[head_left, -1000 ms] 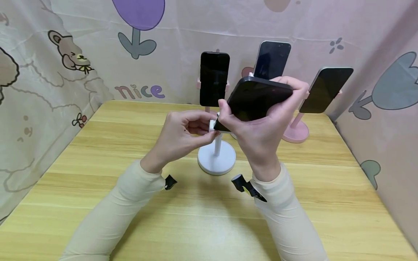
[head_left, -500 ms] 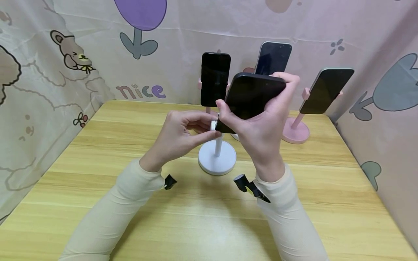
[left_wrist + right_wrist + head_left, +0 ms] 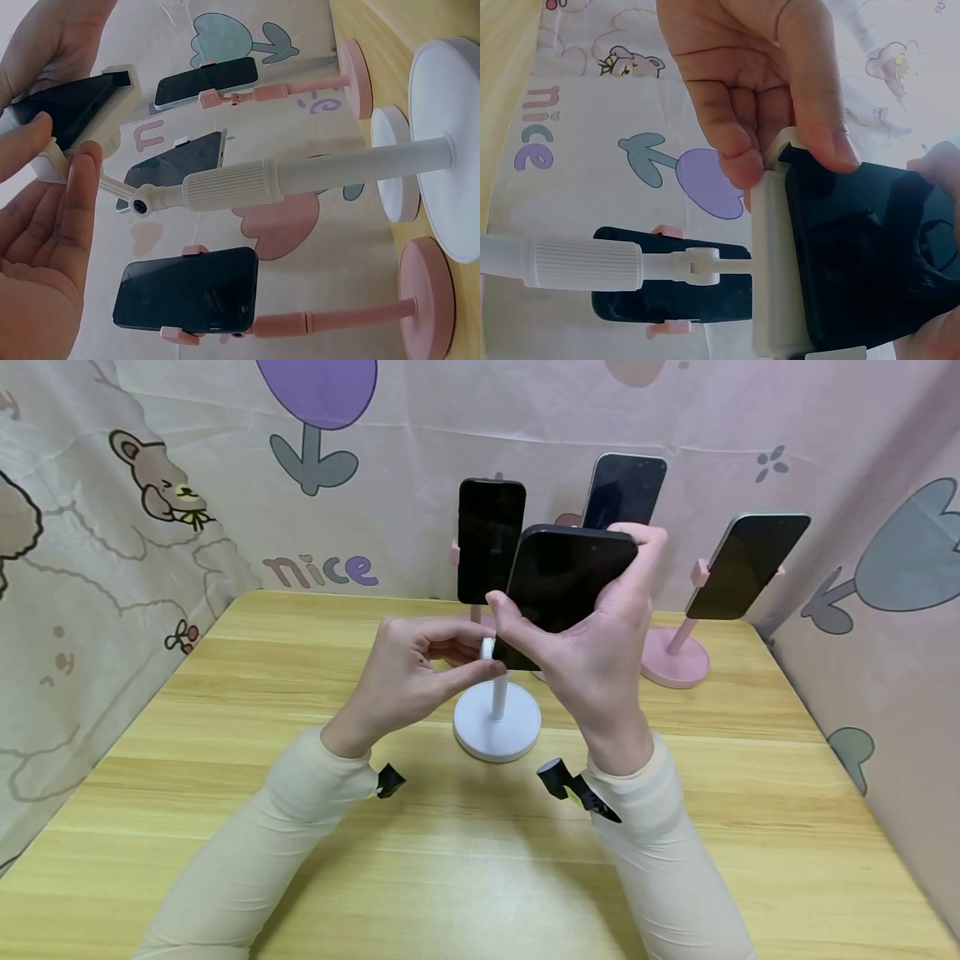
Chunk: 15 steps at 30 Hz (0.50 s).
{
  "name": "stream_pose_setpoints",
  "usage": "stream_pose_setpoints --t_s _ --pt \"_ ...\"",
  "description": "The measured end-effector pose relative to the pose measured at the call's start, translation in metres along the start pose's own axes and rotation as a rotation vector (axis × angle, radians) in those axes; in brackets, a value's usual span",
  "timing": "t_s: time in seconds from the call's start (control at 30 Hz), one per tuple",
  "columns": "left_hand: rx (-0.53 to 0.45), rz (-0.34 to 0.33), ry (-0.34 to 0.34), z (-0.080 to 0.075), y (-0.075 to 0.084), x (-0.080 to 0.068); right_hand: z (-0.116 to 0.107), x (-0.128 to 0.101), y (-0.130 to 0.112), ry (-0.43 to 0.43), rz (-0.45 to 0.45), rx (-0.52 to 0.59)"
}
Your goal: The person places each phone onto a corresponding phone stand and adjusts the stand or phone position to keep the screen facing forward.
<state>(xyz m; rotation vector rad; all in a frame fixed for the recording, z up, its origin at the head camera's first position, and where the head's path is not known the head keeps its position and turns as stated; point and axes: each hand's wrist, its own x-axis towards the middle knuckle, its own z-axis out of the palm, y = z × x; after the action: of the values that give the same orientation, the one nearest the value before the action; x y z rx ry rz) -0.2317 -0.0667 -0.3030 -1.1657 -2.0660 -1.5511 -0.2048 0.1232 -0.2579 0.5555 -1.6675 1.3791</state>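
Now, at bench centre, the right hand (image 3: 592, 652) grips the black phone (image 3: 570, 581) in the white stand's clamp (image 3: 769, 262) while the left hand (image 3: 416, 664), at nine o'clock, pinches the clamp end; seating it squarely likely follows.

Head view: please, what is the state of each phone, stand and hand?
Front phone: tilted, screen dark, gripped by right hand.
White stand: upright; left hand pinches its clamp.
Three rear phones: clamped in stands, screens dark.
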Motion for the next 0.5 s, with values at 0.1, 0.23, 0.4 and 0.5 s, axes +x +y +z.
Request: stream_pose_setpoints --t_s 0.1,0.23,0.4,0.5 --pt "-0.004 -0.004 0.008 0.0002 0.0001 -0.0004 0.0007 -0.0007 0.0009 0.005 0.002 0.013" --pt "-0.012 -0.008 0.018 0.0007 0.0000 -0.0010 0.0006 -0.0023 0.0022 0.008 0.009 0.057" --pt "-0.026 -0.003 0.025 0.0023 -0.0021 -0.0007 -0.0011 -0.0030 0.0035 0.005 0.015 0.110" --pt "-0.033 -0.003 0.029 0.0027 -0.0031 -0.0008 -0.0019 -0.0034 0.0043 -0.001 0.009 0.109"
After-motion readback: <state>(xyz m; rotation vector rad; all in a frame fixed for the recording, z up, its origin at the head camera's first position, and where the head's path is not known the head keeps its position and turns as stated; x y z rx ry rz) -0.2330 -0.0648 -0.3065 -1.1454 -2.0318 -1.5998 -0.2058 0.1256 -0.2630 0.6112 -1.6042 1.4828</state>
